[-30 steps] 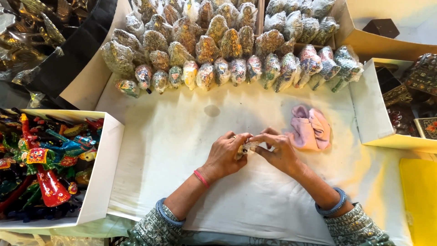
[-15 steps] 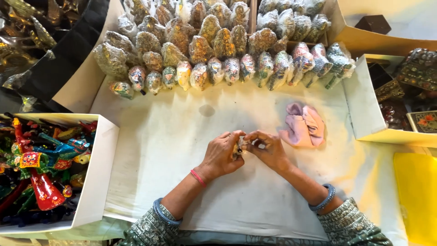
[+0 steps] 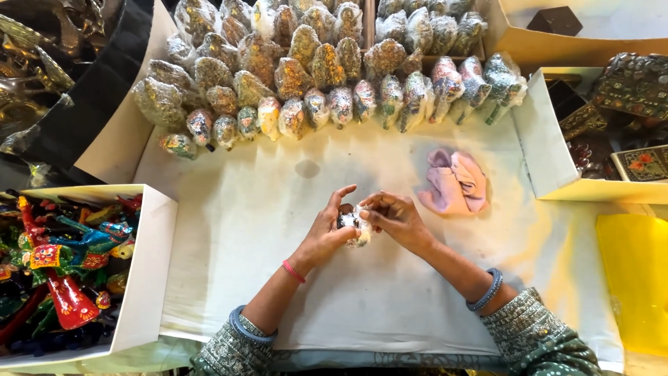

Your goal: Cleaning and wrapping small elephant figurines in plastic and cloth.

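My left hand and my right hand meet over the middle of a white cloth-covered surface. Between their fingers sits a small painted figurine in a clear plastic wrap, mostly hidden by the fingers. Both hands grip it. A crumpled pink cloth lies just right of my right hand. Rows of similar plastic-wrapped figurines stand along the far side of the surface.
A white box at the left holds colourful painted toy figures. Decorated boxes sit in a white tray at the right. A yellow sheet lies at the right edge. Brass items fill the far left corner.
Both hands stay together around the wrapped figurine; the fingers have shifted slightly on it. The view has moved a little.
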